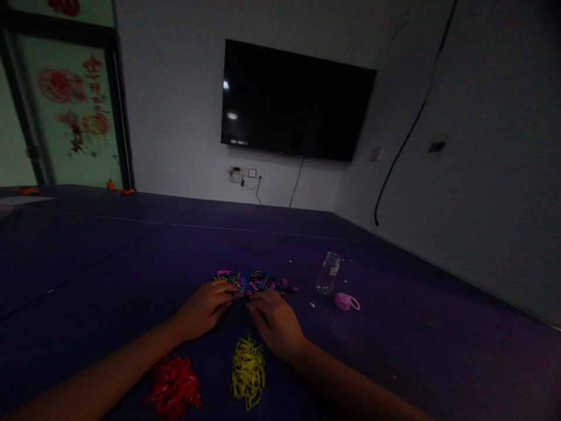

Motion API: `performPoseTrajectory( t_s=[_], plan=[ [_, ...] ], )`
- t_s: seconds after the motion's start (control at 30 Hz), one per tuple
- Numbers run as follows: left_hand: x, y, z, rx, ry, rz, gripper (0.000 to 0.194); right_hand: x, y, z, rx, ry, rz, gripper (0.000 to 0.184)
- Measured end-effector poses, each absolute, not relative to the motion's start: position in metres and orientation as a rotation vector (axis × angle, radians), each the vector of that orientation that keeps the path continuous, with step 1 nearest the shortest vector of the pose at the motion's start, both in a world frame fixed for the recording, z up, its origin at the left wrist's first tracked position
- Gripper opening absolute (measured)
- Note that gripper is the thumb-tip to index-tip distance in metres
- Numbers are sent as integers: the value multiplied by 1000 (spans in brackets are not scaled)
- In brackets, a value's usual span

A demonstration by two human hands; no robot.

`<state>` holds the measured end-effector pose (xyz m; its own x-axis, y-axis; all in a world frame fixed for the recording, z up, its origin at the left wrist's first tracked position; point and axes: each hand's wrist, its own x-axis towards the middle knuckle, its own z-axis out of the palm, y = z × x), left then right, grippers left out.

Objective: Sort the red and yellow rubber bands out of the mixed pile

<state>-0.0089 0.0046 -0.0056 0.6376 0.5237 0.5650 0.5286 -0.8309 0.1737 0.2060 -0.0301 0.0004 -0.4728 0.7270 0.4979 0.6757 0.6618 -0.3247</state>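
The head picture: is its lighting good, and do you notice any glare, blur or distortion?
Head view: dim overall, yet the red pile and yellow pile stand out in colour; head view: small white reflections on the left part of the television screen; head view: both forearms look stretched towards the lower corners, and fine detail in the mixed pile is soft.

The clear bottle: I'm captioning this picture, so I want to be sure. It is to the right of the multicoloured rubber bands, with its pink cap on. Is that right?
Not quite: the pink cap is off. The head view shows it lying on the purple surface beside the clear bottle, which is to the right of the multicoloured rubber bands.
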Motion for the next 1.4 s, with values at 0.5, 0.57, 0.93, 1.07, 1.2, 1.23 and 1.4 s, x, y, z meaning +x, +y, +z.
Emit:
performPoseTrajectory(
  t_s=[0.5, 0.57, 0.93, 1.07, 1.2, 1.23, 1.4],
  plan=[
    [-9, 4, -8, -2830, -915, -852, 34, 207, -30, -3, -1073, -2465, 59, 32],
    [-8, 4, -7, -2830, -912, -863, 34, 207, -29, -4, -1079, -2460, 48, 32],
    [-8, 3, -6, -2865, -839, -860, 36, 207, -28, -6, -1105, -2485, 32, 36],
    [-8, 4, -7, -2895, -842, -851, 36, 208, -27, -7, -1128, -2503, 17, 38],
    [-9, 7, -10, -2926, -823, -814, 40, 208, -25, -7, -1128, -2517, 20, 37],
    [-10, 8, -11, -2934, -813, -803, 41, 209, -25, -7, -1129, -2517, 26, 37],
    [-10, 8, -12, -2945, -778, -790, 42, 209, -24, -8, -1129, -2518, 59, 37]
  ],
)
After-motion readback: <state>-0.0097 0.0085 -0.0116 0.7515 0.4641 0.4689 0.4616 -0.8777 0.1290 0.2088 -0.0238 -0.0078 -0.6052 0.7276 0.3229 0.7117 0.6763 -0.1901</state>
